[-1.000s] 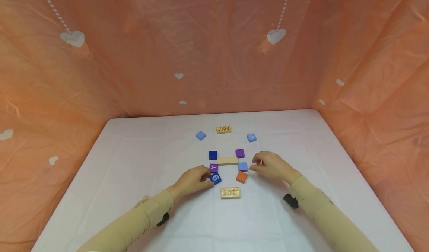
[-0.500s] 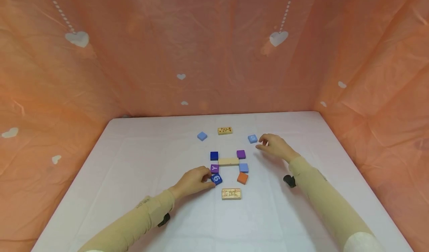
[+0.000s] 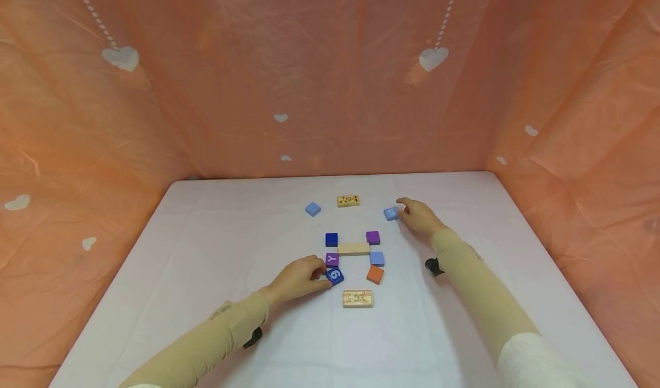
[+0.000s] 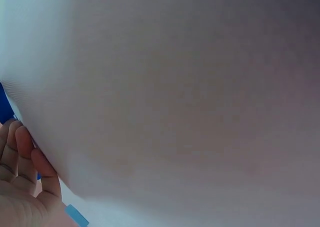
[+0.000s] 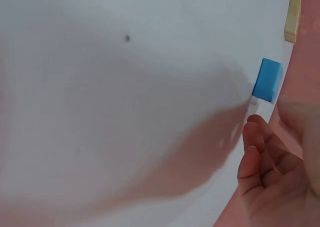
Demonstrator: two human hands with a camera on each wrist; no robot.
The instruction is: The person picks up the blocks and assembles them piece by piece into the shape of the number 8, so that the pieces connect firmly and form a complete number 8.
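In the head view my left hand [image 3: 299,279] pinches a dark blue square tile marked 6 [image 3: 335,275] between thumb and fingers. The tile lies turned on the white table, just below a purple tile marked Y [image 3: 332,259]. The left wrist view shows only curled fingers [image 4: 45,169] and slivers of blue. My right hand [image 3: 421,217] is at the far right, beside a light blue tile marked 5 [image 3: 390,214], its index finger stretched out past the tile. Seen from the right wrist, the hand [image 5: 275,172] is close to that tile [image 5: 267,80], its fingers loosely bent; contact is unclear.
A plain wooden block [image 3: 353,249] lies between dark blue [image 3: 332,239], purple [image 3: 373,238] and light blue [image 3: 377,258] tiles. An orange tile [image 3: 375,274] sits below. Patterned wooden blocks lie in front [image 3: 358,298] and behind [image 3: 348,201]. Another light blue tile [image 3: 313,209] is back left.
My right hand has moved away from the central tiles, up and back to the light blue tile marked 5, and its index finger has straightened. The left hand stays at the 6 tile.
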